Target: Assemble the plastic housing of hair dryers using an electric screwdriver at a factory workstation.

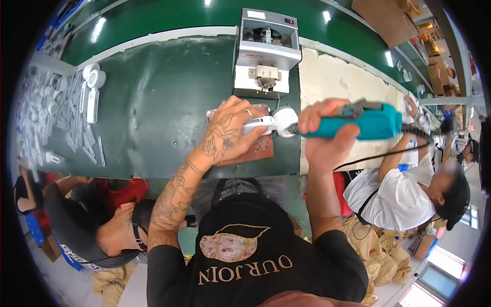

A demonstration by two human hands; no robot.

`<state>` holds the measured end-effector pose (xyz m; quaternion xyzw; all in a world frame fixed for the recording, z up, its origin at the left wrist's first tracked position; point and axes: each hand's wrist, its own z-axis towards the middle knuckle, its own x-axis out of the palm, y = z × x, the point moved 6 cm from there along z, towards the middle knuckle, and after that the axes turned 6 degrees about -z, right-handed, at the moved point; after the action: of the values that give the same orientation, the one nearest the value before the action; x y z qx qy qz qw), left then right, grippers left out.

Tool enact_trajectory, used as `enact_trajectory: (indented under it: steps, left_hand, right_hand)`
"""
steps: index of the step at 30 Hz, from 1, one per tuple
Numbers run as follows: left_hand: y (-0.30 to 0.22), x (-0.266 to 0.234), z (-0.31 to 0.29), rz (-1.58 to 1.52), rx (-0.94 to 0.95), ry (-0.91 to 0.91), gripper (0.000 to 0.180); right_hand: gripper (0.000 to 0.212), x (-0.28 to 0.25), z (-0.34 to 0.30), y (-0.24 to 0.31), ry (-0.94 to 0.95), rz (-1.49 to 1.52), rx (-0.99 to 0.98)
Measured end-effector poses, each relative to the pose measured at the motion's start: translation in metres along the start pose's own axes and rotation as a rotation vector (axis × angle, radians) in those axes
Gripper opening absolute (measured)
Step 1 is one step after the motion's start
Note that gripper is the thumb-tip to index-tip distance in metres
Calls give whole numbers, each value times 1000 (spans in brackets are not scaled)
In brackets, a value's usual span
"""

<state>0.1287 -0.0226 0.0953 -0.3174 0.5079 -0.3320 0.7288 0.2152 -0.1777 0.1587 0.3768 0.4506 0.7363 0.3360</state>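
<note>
One white handheld device juts rightward from the left grip pinching it; the right grip clasps a teal driver.

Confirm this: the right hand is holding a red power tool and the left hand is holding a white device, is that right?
Not quite: the power tool is teal, not red, as the head view shows. The right hand does hold it, and the left hand holds the white device.
</note>
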Motion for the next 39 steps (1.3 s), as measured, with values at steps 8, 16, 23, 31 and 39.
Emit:
enact_trajectory:
  steps: [8, 16, 23, 31, 39]
  left_hand:
    - [4, 3, -6, 138, 97, -22, 37]
    - [6, 7, -6, 205, 129, -68, 42]
    - [6, 3, -8, 185, 47, -55, 41]
    - [4, 2, -8, 165, 55, -42, 41]
    - [4, 3, -7, 166, 69, -53, 40]
  right_hand:
    - [46, 39, 65, -35, 67, -28, -136]
    - [53, 48, 71, -56, 159, -120, -160]
    - [55, 46, 49, -52, 120, -152, -5]
    - [67, 34, 35, -37, 142, -196, -26]
    - [63, 28, 33, -51, 119, -142, 7]
